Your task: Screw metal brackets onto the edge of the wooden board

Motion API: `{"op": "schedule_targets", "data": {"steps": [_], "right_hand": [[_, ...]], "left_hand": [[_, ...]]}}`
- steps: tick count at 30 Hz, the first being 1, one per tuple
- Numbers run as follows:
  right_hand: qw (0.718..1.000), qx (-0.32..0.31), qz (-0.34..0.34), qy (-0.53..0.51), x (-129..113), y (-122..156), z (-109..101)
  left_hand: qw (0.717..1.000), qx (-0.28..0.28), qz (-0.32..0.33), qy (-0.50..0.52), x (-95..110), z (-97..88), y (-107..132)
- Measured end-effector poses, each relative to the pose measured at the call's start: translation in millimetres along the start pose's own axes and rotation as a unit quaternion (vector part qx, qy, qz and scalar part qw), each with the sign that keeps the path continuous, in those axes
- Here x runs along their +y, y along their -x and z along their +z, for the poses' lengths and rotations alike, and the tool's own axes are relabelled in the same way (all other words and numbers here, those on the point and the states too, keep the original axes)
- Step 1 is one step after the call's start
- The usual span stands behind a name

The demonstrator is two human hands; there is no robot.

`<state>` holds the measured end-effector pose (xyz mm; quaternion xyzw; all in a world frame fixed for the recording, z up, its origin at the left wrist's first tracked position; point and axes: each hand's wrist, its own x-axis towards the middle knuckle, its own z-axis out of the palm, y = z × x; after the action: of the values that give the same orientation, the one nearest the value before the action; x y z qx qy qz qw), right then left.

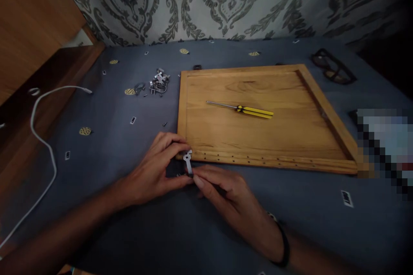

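Between my two hands is a small silver metal bracket (188, 163), with a hole near its upper end. My left hand (158, 163) grips it, index finger at the upper end and thumb at the lower. The fingertips of my right hand (226, 189) pinch its lower end. Both hands are at the near left corner of a wooden panel with a raised frame (245, 137), whose near edge has a row of small dark holes. A yellow and black screwdriver (254, 111) lies on the panel, its shaft pointing left.
A pile of small metal parts (159, 82) lies left of the panel, and a loose screw (164, 124) is nearer. Dark-framed glasses (334, 66) rest at the far right. A white cable (48, 146) runs down the left side. A patterned curtain (180, 4) hangs behind.
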<state>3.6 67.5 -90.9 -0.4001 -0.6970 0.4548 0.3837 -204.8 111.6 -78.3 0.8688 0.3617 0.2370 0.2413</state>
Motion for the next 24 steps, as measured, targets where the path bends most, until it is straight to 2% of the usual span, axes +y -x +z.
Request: {"op": "schedule_targets", "data": {"steps": [8, 11, 14, 19, 24], "right_hand": [[1.000, -0.014, -0.003, -0.001, 2.8, 0.9, -0.7], [0.999, 0.000, -0.029, 0.015, 2.3, 2.4, -2.0], [0.993, 0.020, -0.076, 0.086, 0.2, 6.0, -5.1], [0.941, 0.064, -0.177, 0.280, -0.6, 9.3, -10.0], [0.900, 0.060, -0.185, 0.391, 3.8, 5.5, -7.6]], "left_hand": [[1.000, -0.004, -0.007, 0.013, 0.4, -0.9, 2.2], [1.000, -0.011, -0.016, 0.022, 0.0, -1.0, 2.5], [0.999, -0.017, -0.021, 0.026, 0.5, -1.0, 1.7], [0.999, -0.013, -0.021, 0.029, 1.6, -0.3, 0.3], [0.999, -0.012, -0.023, 0.032, 0.4, 0.8, 0.9]]}}
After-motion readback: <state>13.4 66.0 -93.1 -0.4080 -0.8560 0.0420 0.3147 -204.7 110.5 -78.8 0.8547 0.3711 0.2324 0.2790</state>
